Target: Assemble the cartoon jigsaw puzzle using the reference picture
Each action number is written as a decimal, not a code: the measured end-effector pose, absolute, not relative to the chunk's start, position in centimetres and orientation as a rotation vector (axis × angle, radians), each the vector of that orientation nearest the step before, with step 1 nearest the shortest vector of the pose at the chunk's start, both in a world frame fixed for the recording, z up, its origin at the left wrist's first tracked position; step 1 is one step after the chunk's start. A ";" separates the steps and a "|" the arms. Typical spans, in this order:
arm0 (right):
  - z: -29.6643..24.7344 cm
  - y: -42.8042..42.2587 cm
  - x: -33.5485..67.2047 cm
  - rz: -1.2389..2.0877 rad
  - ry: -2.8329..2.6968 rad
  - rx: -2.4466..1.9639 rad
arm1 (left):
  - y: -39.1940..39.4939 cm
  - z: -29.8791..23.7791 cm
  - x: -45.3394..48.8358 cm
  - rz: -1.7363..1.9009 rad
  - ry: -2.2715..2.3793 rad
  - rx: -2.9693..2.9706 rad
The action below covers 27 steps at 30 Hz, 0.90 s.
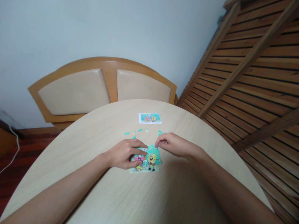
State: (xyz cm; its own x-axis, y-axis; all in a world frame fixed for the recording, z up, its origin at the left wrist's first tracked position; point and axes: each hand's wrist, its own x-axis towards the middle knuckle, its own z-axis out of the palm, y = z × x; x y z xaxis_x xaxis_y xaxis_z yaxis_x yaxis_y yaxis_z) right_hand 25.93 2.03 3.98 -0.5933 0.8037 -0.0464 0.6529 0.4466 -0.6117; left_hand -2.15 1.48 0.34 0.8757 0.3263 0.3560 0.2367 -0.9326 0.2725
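A partly joined jigsaw puzzle (pixel 152 159) with cartoon figures on a turquoise ground lies flat on the table. My left hand (pixel 127 152) rests over its left side with the fingers spread, covering part of the picture. At the upper right edge of the puzzle, my right hand (pixel 171 143) pinches a small puzzle piece (pixel 157 147) between thumb and forefinger; most of that piece is hidden. Loose turquoise pieces (pixel 140 130) lie beyond the left hand, and another loose piece (pixel 160 132) lies just past the right hand.
A reference picture card (pixel 150 118) lies farther back on the round wooden table (pixel 112 124). Behind the table stands a padded headboard (pixel 77 90) against a pale wall. Wooden slats (pixel 257 77) lean at the right, and a white cable (pixel 17 146) hangs at the left.
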 end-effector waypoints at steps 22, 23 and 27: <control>5.4 2.3 28.4 0.894 -2.423 -1.498 | 1.3 0.6 -2.0 0.598 0.407 2.816; 5.2 2.3 28.5 0.876 -2.430 -1.505 | 1.3 0.6 -1.9 0.603 0.403 2.820; 4.5 2.6 28.5 0.795 -2.425 -1.532 | 1.3 0.6 -1.9 0.731 0.603 2.806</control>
